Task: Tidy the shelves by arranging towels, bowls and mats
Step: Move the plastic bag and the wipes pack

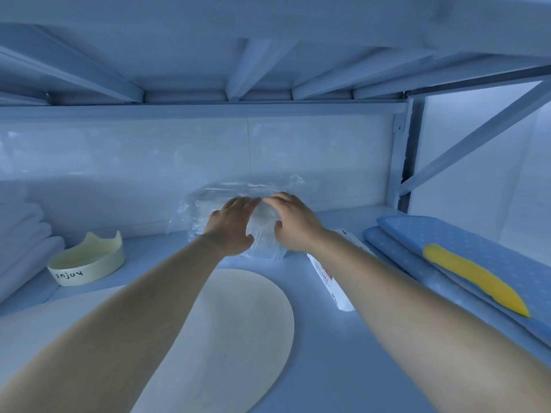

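Observation:
Both arms reach deep into the shelf. A clear plastic-wrapped bundle [208, 204] stands at the back wall in the middle. My left hand [232, 225] lies against its left front with fingers extended over the top. My right hand [293, 223] lies on its right side, fingers stretched over the wrap and thumb below. What the wrap holds is hard to make out. A cream bowl marked "Enjoy" [86, 260] sits to the left. Folded white towels [24, 234] are stacked at the far left. A pale oval mat [238, 323] lies flat under my forearms.
Blue dotted folded mats [477, 257] with a yellow strip [474, 278] fill the right side. A white printed packet [331, 281] lies beside my right wrist. The upper shelf's beams hang low overhead. A diagonal brace [477, 135] crosses the right end.

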Available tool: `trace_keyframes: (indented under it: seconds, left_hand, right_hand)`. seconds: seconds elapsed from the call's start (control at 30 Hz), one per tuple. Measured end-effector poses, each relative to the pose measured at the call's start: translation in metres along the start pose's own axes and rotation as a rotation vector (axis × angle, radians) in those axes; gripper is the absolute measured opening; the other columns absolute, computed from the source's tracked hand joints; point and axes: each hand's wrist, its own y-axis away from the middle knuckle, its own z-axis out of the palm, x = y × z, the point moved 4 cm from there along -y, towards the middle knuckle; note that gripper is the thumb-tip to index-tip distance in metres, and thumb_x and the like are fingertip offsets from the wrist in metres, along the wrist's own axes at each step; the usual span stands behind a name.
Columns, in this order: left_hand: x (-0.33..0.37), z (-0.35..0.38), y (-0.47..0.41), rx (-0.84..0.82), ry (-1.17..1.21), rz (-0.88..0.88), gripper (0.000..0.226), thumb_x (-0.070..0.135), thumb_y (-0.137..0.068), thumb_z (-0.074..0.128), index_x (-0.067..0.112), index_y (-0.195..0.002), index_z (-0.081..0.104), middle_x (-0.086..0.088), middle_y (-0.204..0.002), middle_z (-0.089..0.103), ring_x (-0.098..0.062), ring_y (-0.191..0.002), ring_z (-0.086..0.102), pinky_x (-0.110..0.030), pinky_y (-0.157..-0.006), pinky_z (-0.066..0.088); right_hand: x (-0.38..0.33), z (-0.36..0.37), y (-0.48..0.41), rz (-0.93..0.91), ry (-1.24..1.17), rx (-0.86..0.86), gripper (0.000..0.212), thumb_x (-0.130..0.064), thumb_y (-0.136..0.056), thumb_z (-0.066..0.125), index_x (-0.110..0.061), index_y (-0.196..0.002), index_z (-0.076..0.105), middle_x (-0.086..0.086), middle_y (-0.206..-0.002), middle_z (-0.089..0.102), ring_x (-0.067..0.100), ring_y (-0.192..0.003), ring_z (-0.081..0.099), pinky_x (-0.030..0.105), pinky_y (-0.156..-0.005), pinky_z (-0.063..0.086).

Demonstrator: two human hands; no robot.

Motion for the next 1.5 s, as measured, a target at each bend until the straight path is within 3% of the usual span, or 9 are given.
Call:
trace_keyframes:
  seconds: [0.1, 0.37, 0.6, 0.7, 0.83, 0.97, 1.23, 1.4, 1.5]
  left_hand:
    - [-0.002, -0.004, -0.007, -0.006, 0.061, 0.022, 0.075, 0.022, -0.078, 0.064, 0.026, -0.143, 0.027, 0.002, -0.149, 0.029, -0.02, -0.138, 0.023, -0.036, -0.108, 0.032]
    - [-0.026, -0.007, 0.007, -0.036, -0.005, 0.033, 0.075, 0.031, -0.065, 0.071, 0.023, -0.13, 0.034, 0.004, -0.127, 0.039, -0.018, -0.123, 0.037, -0.035, -0.092, 0.044]
    - [-0.048, -0.017, 0.019, 0.016, 0.15, -0.018, 0.066, 0.0, -0.071, 0.053, 0.017, -0.133, 0.039, -0.003, -0.138, 0.038, -0.022, -0.132, 0.031, -0.037, -0.107, 0.031]
    - [-0.025, -0.016, 0.024, 0.126, 0.332, 0.047, 0.05, 0.02, -0.077, 0.058, 0.024, -0.127, 0.048, -0.001, -0.132, 0.043, -0.021, -0.123, 0.039, -0.032, -0.1, 0.036]
    - [-0.013, -0.007, 0.023, 0.204, 0.252, 0.058, 0.047, 0.033, -0.077, 0.067, 0.022, -0.12, 0.051, -0.002, -0.12, 0.042, -0.022, -0.113, 0.044, -0.027, -0.086, 0.037]
    - [-0.023, -0.008, 0.016, 0.143, 0.225, 0.037, 0.046, 0.03, -0.076, 0.07, 0.012, -0.115, 0.055, -0.006, -0.112, 0.048, -0.025, -0.107, 0.047, -0.028, -0.092, 0.038]
    - [-0.042, -0.021, 0.02, 0.085, 0.232, -0.013, 0.05, 0.032, -0.067, 0.075, 0.016, -0.111, 0.057, 0.004, -0.106, 0.047, -0.017, -0.1, 0.052, -0.018, -0.08, 0.034]
    - [-0.047, -0.017, 0.02, 0.085, 0.177, 0.004, 0.064, 0.042, -0.058, 0.081, 0.016, -0.111, 0.054, 0.002, -0.111, 0.047, -0.016, -0.099, 0.049, -0.027, -0.084, 0.043]
    - [-0.055, -0.019, 0.021, 0.079, 0.096, 0.012, 0.062, 0.043, -0.059, 0.078, 0.018, -0.11, 0.053, 0.002, -0.11, 0.047, -0.017, -0.1, 0.049, -0.033, -0.08, 0.047]
  right_hand:
    - [0.019, -0.008, 0.009, 0.029, -0.014, 0.08, 0.059, 0.001, -0.08, 0.045, -0.014, -0.136, 0.039, -0.002, -0.142, 0.037, 0.024, -0.123, 0.039, 0.033, -0.096, 0.041]
    - [0.033, 0.0, 0.011, 0.068, -0.044, -0.106, 0.07, -0.016, -0.082, 0.059, -0.025, -0.144, 0.028, -0.008, -0.151, 0.025, 0.021, -0.133, 0.032, 0.037, -0.102, 0.039]
    - [0.013, 0.009, 0.002, 0.052, -0.02, -0.038, 0.064, -0.029, -0.081, 0.069, -0.024, -0.138, 0.039, -0.009, -0.142, 0.038, 0.021, -0.125, 0.035, 0.037, -0.097, 0.043]
    - [0.009, 0.013, 0.001, 0.061, -0.028, 0.032, 0.06, -0.033, -0.08, 0.07, -0.021, -0.133, 0.044, -0.007, -0.138, 0.042, 0.02, -0.124, 0.037, 0.037, -0.093, 0.044]
    - [0.001, 0.021, -0.003, 0.058, 0.014, 0.061, 0.064, -0.042, -0.077, 0.07, -0.021, -0.132, 0.044, -0.007, -0.135, 0.042, 0.021, -0.124, 0.035, 0.037, -0.091, 0.045]
    - [0.006, 0.024, -0.001, 0.019, 0.026, 0.042, 0.068, -0.039, -0.079, 0.069, -0.024, -0.136, 0.037, -0.009, -0.142, 0.034, 0.022, -0.127, 0.032, 0.038, -0.094, 0.043]
    - [0.004, 0.04, 0.003, -0.001, 0.05, -0.039, 0.084, -0.031, -0.083, 0.066, -0.034, -0.146, 0.01, -0.012, -0.154, 0.01, 0.024, -0.138, 0.015, 0.045, -0.101, 0.041]
    - [-0.001, 0.043, -0.004, 0.025, -0.105, 0.005, 0.072, -0.026, -0.082, 0.068, -0.028, -0.14, 0.026, -0.002, -0.148, 0.018, 0.03, -0.119, 0.044, 0.037, -0.093, 0.044]
    - [-0.006, 0.046, -0.009, 0.009, -0.098, -0.026, 0.069, -0.024, -0.083, 0.066, -0.029, -0.14, 0.028, -0.003, -0.148, 0.017, 0.031, -0.118, 0.046, 0.039, -0.093, 0.045]
